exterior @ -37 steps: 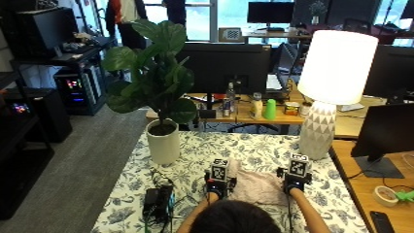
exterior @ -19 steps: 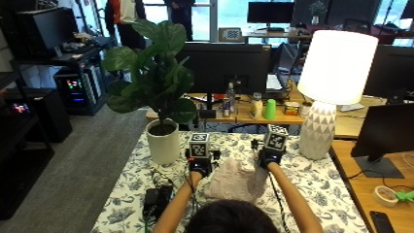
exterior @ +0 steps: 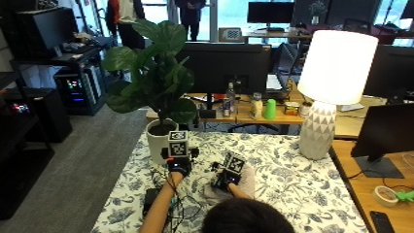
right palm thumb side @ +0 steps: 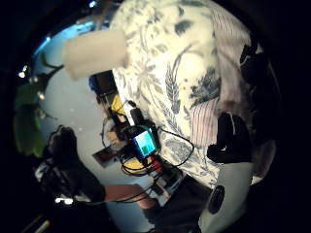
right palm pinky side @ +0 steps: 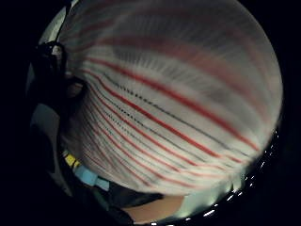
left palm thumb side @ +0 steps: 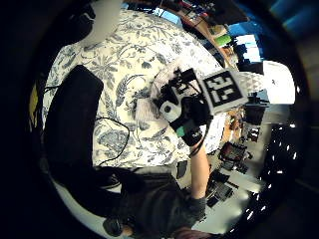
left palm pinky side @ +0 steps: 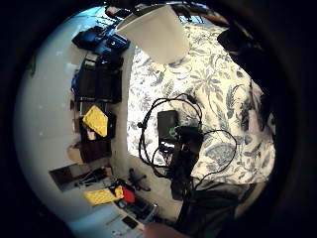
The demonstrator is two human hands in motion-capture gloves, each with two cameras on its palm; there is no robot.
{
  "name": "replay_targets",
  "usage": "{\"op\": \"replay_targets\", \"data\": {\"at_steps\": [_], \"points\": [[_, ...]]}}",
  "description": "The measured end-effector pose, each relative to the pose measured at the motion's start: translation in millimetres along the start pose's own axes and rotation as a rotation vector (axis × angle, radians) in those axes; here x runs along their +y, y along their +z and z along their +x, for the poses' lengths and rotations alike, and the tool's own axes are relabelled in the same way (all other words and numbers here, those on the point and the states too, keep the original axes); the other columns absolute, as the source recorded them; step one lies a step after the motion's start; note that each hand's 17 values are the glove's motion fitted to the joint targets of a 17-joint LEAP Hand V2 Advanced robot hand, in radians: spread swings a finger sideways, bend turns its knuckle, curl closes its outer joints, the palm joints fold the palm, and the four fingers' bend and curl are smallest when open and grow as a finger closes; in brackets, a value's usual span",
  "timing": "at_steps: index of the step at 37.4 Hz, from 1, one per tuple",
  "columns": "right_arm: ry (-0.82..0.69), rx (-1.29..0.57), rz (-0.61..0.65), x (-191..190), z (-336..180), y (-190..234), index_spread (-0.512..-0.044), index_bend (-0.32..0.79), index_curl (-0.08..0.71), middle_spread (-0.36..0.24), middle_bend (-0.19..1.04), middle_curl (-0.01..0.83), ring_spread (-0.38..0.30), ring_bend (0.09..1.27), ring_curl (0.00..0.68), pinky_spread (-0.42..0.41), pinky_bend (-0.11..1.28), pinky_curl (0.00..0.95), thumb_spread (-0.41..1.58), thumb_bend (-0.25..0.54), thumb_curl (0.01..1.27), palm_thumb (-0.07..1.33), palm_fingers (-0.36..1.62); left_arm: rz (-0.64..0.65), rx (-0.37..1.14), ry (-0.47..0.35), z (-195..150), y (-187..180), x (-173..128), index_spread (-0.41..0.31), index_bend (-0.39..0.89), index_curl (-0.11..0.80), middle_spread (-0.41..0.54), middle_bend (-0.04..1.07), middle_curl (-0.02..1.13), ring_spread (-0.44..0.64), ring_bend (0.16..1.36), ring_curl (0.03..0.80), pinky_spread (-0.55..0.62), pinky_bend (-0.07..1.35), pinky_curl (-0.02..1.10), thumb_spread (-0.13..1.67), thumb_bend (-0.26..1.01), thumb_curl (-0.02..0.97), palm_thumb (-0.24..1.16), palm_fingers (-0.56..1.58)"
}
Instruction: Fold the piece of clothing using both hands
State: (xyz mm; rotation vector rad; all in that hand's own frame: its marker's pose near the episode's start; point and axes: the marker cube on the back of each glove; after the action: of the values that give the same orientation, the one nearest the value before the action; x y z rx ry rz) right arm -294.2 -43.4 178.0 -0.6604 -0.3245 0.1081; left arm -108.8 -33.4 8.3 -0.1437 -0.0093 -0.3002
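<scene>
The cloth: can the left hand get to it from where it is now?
Probably yes. The left hand is beside the cloth on the table, and nothing shows between them. The right hand is already on the cloth.

A small piece of pale, whitish clothing with thin red and dark stripes (exterior: 244, 180) lies bunched on the floral-print tablecloth near the table's 6 o'clock edge, at about 11 o'clock from the white lamp base. From outside only a rumpled strip shows beside the right hand; the rest is hidden by the hand and the person's head. In the right little-finger palm view the striped cloth (right palm pinky side: 178, 99) fills nearly the whole frame, its stripes curving across a taut, rounded surface close to the palm.
</scene>
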Motion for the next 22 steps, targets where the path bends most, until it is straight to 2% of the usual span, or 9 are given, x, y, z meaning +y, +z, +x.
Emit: {"op": "replay_targets", "data": {"at_steps": [2,4,10,14,16,19,22], "points": [[0.107,0.028,0.072,-10,4,10,-0.192,0.07,0.273,-0.150,0.30,0.504,-0.252,0.70,0.461,-0.361,0.68,0.395,0.72,-0.038,0.58,1.05,1.18,-0.012,-0.004,-0.010,-8,3,1,-0.115,0.18,0.395,-0.007,0.16,0.33,-0.02,0.56,0.325,0.14,0.24,0.33,1.46,0.05,0.148,0.21,0.53],[0.139,0.044,0.114,-12,7,8,-0.183,0.04,0.256,-0.145,0.31,0.506,-0.241,0.70,0.463,-0.354,0.70,0.400,0.73,-0.033,0.58,1.04,1.15,-0.018,-0.005,-0.019,-13,4,2,-0.123,0.18,0.396,-0.009,0.16,0.33,-0.02,0.55,0.325,0.14,0.23,0.33,1.46,0.05,0.148,0.21,0.53],[0.015,-0.021,0.134,10,-2,-31,-0.180,0.04,0.224,-0.133,0.30,0.508,-0.221,0.70,0.463,-0.340,0.71,0.399,0.76,-0.025,0.58,1.03,1.11,-0.016,-0.003,-0.040,-16,2,8,-0.141,0.18,0.404,-0.014,0.15,0.33,-0.02,0.53,0.323,0.15,0.21,0.33,1.47,0.05,0.150,0.22,0.55],[-0.307,-0.125,0.170,26,-13,-67,-0.178,0.05,0.214,-0.121,0.28,0.505,-0.189,0.67,0.456,-0.309,0.70,0.398,0.82,-0.021,0.58,1.02,1.08,-0.023,-0.020,-0.051,-19,1,12,-0.147,0.18,0.405,-0.015,0.16,0.33,-0.03,0.53,0.324,0.15,0.20,0.33,1.47,0.04,0.152,0.22,0.55],[-0.403,-0.155,0.199,25,-12,-82,-0.179,0.06,0.209,-0.118,0.27,0.505,-0.181,0.66,0.452,-0.298,0.71,0.397,0.84,-0.016,0.58,1.02,1.09,-0.019,-0.022,-0.049,-20,0,11,-0.149,0.18,0.407,-0.022,0.15,0.32,-0.04,0.53,0.327,0.15,0.19,0.33,1.47,0.04,0.155,0.22,0.56],[-0.429,-0.112,0.276,41,-12,-101,-0.181,0.07,0.205,-0.114,0.27,0.504,-0.170,0.64,0.447,-0.280,0.70,0.395,0.87,-0.017,0.57,1.02,1.09,-0.014,-0.030,-0.047,-21,-2,11,-0.151,0.18,0.407,-0.024,0.15,0.32,-0.04,0.53,0.330,0.15,0.19,0.33,1.47,0.04,0.157,0.23,0.56],[-0.362,0.019,0.385,58,-2,-117,-0.184,0.08,0.207,-0.111,0.25,0.501,-0.165,0.62,0.443,-0.262,0.69,0.394,0.89,-0.015,0.57,1.02,1.09,-0.010,-0.040,-0.042,-21,-5,11,-0.153,0.18,0.408,-0.026,0.15,0.32,-0.04,0.53,0.332,0.15,0.19,0.33,1.47,0.04,0.158,0.23,0.56]]}}
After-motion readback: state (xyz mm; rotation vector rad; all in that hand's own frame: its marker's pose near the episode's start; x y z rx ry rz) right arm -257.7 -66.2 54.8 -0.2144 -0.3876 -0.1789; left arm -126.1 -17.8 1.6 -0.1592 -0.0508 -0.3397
